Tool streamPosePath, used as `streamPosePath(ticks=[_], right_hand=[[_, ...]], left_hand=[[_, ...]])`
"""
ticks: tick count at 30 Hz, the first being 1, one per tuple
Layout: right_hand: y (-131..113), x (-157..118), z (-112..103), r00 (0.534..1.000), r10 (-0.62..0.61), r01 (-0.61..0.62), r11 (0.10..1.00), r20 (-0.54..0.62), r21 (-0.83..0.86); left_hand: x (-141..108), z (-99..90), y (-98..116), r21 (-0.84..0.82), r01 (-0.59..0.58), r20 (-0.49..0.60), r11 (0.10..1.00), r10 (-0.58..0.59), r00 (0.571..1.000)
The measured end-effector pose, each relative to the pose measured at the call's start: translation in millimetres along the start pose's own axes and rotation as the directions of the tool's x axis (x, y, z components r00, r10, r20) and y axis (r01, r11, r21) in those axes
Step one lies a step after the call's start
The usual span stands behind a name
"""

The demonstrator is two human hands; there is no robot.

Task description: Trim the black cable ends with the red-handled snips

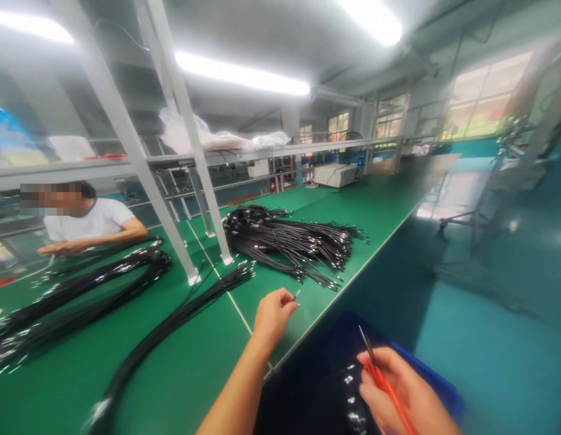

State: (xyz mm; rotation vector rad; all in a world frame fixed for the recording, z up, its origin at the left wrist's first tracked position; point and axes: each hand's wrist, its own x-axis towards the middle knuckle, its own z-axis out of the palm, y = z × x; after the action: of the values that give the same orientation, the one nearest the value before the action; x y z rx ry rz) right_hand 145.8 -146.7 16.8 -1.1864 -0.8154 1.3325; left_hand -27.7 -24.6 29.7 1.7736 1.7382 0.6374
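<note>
Left hand (272,314) pinches a small metal piece (297,295) over the tabletop (375,208) near its front edge, beside the cable pile (289,238). Right hand (404,393), off the edge above a blue bin (443,393), grips red-handled tweezers (380,371).

Head view of the person's own body, seen in the lower middle and lower right of the frame. The left forearm (237,386) enters from the bottom edge, bare along its whole visible length, with no sleeve, watch or band. The left hand (272,314) is ungloved and without rings. The right hand (404,393), at the lower right, is likewise bare; its wrist is cut off by the frame edge.
</note>
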Motion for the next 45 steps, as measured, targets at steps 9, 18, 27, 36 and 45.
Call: streamPosePath(ticks=[9, 18, 27, 36, 45], right_hand=[[-1, -11, 24, 0.990, -0.045, 0.071, 0.978, -0.134, 0.198], [0, -16, 30, 0.989, -0.069, 0.099, 0.964, -0.128, 0.246], [-3, -22, 33, 0.999, 0.048, -0.037, 0.945, -0.024, 0.325], [1, -30, 42, 0.987, 0.162, -0.130, 0.855, -0.020, 0.502], [1, -35, 44, 0.982, 0.184, -0.143, 0.878, -0.046, 0.457]], left_hand=[[-104, 19.6, 13, -0.702, 0.130, 0.300, 0.700, 0.125, 0.946], [-113, 24.9, 9, -0.737, 0.103, 0.251, 0.668, 0.129, 0.960], [-119, 28.6, 1, -0.782, 0.100, 0.243, 0.615, 0.154, 0.958], [-129, 40.7, 3, -0.768, -0.129, -0.019, 0.627, 0.180, 0.984], [-123, 28.2, 8, -0.859, -0.062, 0.037, 0.509, 0.182, 0.983]])
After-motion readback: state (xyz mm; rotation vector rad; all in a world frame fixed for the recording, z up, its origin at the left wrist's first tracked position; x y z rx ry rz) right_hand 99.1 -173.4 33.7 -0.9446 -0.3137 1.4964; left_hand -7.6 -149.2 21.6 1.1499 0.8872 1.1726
